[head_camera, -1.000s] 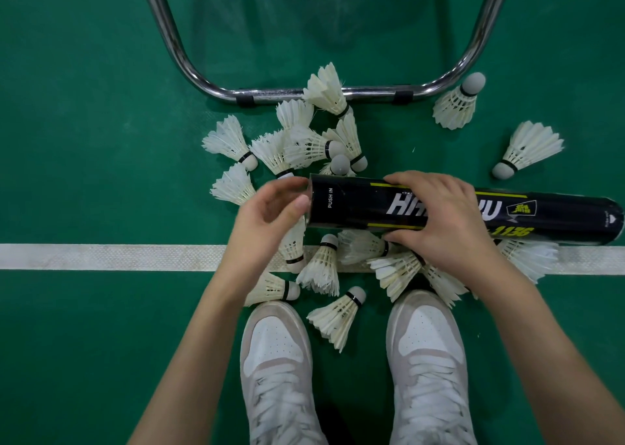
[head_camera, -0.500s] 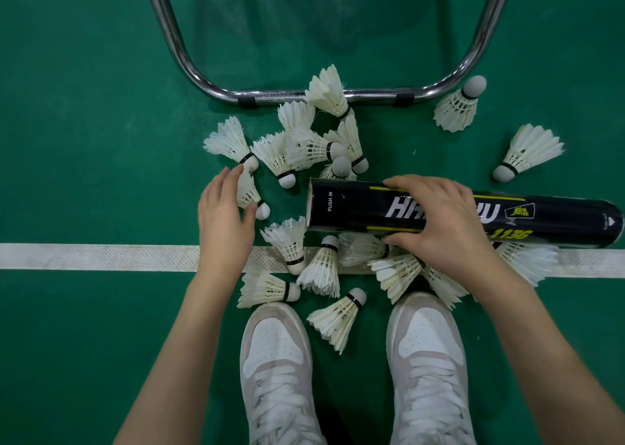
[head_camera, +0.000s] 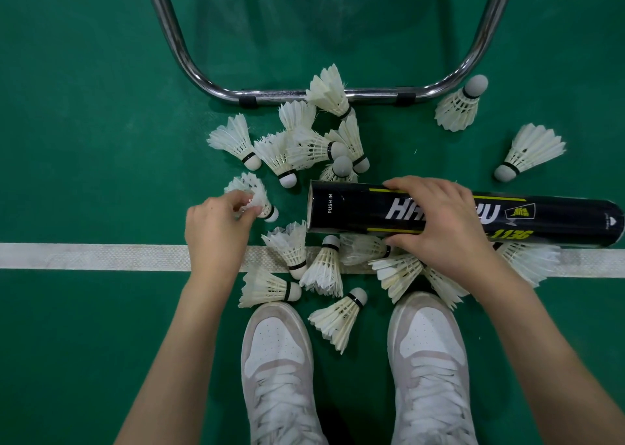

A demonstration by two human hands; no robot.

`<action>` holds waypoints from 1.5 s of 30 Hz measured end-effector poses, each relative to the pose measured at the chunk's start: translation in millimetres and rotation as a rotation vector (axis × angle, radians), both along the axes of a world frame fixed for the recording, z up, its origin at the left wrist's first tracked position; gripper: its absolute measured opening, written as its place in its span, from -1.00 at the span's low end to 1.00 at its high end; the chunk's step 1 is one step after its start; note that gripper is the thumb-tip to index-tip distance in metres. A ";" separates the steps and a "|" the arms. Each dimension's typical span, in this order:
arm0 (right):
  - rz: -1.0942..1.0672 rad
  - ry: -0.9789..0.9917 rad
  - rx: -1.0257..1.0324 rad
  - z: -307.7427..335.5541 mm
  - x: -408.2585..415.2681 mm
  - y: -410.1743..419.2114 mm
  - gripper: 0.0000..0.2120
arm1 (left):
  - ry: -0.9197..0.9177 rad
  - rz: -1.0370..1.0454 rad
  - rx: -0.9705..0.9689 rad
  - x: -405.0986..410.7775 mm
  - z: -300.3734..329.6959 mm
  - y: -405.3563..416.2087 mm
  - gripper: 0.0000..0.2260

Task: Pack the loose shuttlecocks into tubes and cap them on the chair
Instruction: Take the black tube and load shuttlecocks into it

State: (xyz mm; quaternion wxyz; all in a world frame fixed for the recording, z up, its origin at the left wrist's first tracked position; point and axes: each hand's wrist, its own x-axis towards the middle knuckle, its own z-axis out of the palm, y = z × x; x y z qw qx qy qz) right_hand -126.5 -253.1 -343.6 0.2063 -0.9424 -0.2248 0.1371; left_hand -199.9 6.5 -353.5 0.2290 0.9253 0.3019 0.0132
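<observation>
A black shuttlecock tube [head_camera: 548, 219] lies sideways over the pile, its open end pointing left. My right hand [head_camera: 436, 221] grips it around the middle. My left hand [head_camera: 216, 228] pinches the feathers of one white shuttlecock [head_camera: 262, 199] just left of the tube's mouth, its cork end pointing toward the tube. Several loose white shuttlecocks [head_camera: 304, 146] lie scattered on the green floor above, below and to the right of the tube; some are partly hidden under the tube and my right hand.
The chrome chair leg frame [head_camera: 304, 93] curves across the floor beyond the pile. A white court line [head_camera: 101, 256] runs left to right under my hands. My two white sneakers [head_camera: 277, 370] stand just below the shuttlecocks.
My left hand left the tube's mouth, reached left to a shuttlecock and now pinches its feathers, lifting it slightly. My right hand has kept hold of the tube.
</observation>
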 end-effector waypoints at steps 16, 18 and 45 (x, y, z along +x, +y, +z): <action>-0.015 0.000 0.008 0.7 2.0 3.0 -0.30 | -0.266 0.376 -0.824 -2.6 43.7 -17.1 -0.78; -0.013 0.003 0.007 0.8 1.6 4.8 -0.30 | -0.258 0.370 -0.861 -2.2 43.8 -19.0 -0.79; 0.012 -0.027 0.080 3.6 -5.1 21.1 -0.30 | -0.154 0.038 -0.942 -3.0 37.4 -46.0 -0.89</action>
